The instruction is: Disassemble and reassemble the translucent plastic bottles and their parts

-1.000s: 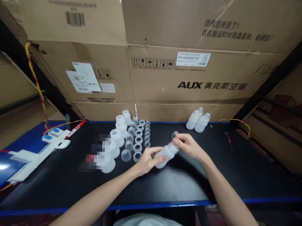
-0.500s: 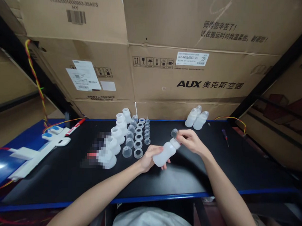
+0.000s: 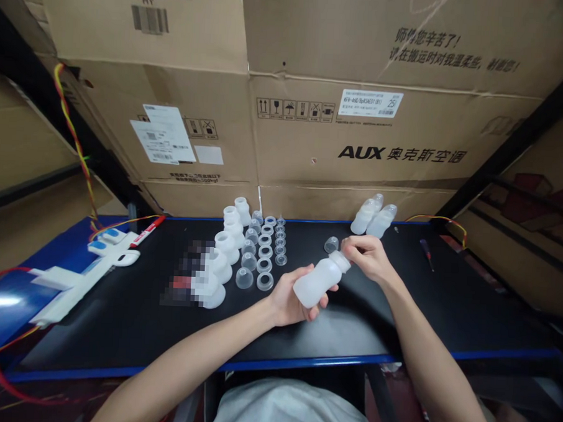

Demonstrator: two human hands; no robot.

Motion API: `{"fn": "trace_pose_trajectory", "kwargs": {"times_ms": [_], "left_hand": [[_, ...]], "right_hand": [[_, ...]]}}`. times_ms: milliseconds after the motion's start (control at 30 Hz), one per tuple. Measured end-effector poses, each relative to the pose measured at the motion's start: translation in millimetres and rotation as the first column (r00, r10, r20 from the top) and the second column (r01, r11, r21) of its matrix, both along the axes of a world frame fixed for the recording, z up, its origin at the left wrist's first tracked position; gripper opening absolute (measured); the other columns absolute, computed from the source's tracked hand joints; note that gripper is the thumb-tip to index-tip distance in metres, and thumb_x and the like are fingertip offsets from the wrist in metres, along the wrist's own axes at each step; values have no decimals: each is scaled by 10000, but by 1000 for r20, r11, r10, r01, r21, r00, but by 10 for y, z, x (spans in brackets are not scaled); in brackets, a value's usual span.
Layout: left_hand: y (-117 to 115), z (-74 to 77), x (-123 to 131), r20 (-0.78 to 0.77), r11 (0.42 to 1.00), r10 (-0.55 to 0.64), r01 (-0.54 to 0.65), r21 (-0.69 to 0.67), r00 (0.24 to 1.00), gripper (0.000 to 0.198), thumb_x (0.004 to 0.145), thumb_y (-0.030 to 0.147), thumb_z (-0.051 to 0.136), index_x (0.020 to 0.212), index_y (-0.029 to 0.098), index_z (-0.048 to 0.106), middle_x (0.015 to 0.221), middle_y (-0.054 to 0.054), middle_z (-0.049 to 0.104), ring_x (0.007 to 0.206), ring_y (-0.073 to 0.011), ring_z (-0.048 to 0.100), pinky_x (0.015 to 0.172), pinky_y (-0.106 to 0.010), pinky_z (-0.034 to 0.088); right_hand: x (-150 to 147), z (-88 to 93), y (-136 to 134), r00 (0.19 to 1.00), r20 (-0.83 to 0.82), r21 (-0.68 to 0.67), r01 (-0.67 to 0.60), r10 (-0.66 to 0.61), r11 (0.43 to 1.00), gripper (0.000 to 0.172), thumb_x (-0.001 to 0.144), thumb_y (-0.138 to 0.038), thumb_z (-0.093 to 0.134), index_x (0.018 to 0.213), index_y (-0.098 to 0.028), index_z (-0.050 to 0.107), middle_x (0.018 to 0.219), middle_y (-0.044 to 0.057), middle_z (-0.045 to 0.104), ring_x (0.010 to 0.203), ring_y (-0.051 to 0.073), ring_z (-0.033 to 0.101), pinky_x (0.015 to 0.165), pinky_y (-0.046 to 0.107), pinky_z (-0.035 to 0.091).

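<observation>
A frosted white baby bottle (image 3: 316, 282) lies tilted in my left hand (image 3: 287, 298), its neck up and to the right. The fingers of that hand wrap round the body from below. At the neck sits a pale screw ring (image 3: 339, 261). My right hand (image 3: 368, 255) is closed in a pinch at the open end of this ring; the fingertips hide what they hold. A clear dome cap (image 3: 331, 244) rests on the black table just behind the bottle's neck.
Left of my hands stand rows of bottle bodies (image 3: 224, 246), dome caps (image 3: 244, 278), rings (image 3: 265, 281) and teats (image 3: 280, 259). Three capped bottles (image 3: 378, 221) stand at the back right. A screwdriver (image 3: 426, 254) lies at right, a white power strip (image 3: 80, 283) at left. Cardboard (image 3: 293, 165) walls the back.
The view has shifted slightly. My left hand has turned a little, showing more fingers under the bottle. My right hand stays pinched at its top, and the dome cap now shows apart from the fingers.
</observation>
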State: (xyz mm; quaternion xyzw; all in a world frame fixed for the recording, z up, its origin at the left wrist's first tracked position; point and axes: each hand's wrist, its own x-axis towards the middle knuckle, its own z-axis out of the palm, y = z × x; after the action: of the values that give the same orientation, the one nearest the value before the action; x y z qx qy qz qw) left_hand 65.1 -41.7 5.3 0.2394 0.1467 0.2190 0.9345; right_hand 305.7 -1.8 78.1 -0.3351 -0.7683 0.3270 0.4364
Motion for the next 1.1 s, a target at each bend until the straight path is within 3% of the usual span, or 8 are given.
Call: {"fn": "trace_pose_trajectory", "kwargs": {"times_ms": [233,400,500,600,733,933,1100], "left_hand": [[10,137,43,13,999,10,-11,41,1000,675,1028,652,509,1197,36,728,743,-123,739,454,-166,617,386,-253,378],[-29,222,21,-8,993,2,-1,118,1000,678,1027,666,515,1219,48,718,801,-122,757,485,-168,633,413,-257,422],[-55,146,-43,-44,976,68,-57,209,997,668,1001,675,569,1207,54,710,825,-123,763,500,-178,651,439,-269,459],[-48,20,-98,-90,958,145,-117,264,985,631,979,651,624,1156,51,708,824,-128,762,498,-189,664,448,-279,479],[-24,-80,-105,-85,970,113,-92,225,990,628,998,652,585,1179,62,702,839,-121,765,509,-192,675,455,-280,479],[0,-112,-108,-48,979,60,-50,197,997,665,1000,669,569,1233,60,700,859,-117,773,534,-196,691,470,-276,475],[47,-100,-124,-50,976,106,-94,194,993,644,1009,654,580,1250,69,698,902,-131,784,581,-193,702,502,-273,494]], "right_hand": [[32,174,-76,989,77,154,110,-123,982,474,1014,-522,651,654,-213,641,575,8,558,532,150,445,537,324,340],[27,206,-136,972,67,245,201,-223,949,460,1023,-492,645,660,-209,656,585,19,572,531,153,457,542,330,345],[-33,170,-127,982,107,186,137,-158,973,472,1026,-494,641,651,-207,650,576,6,563,536,145,447,544,313,353],[-83,113,-89,991,135,30,15,-19,999,463,1025,-485,648,659,-201,653,585,-4,586,549,138,471,558,290,383],[-78,66,-71,997,61,-96,-36,42,995,415,994,-495,697,709,-194,685,627,1,625,565,142,514,558,276,408],[-15,71,-85,997,6,-82,-82,83,993,350,984,-493,752,804,-193,748,745,34,698,668,175,606,631,299,492],[6,6,-8,991,-74,-54,-115,111,992,211,969,-429,818,1050,-236,846,1067,99,785,969,253,738,859,394,600]]}}
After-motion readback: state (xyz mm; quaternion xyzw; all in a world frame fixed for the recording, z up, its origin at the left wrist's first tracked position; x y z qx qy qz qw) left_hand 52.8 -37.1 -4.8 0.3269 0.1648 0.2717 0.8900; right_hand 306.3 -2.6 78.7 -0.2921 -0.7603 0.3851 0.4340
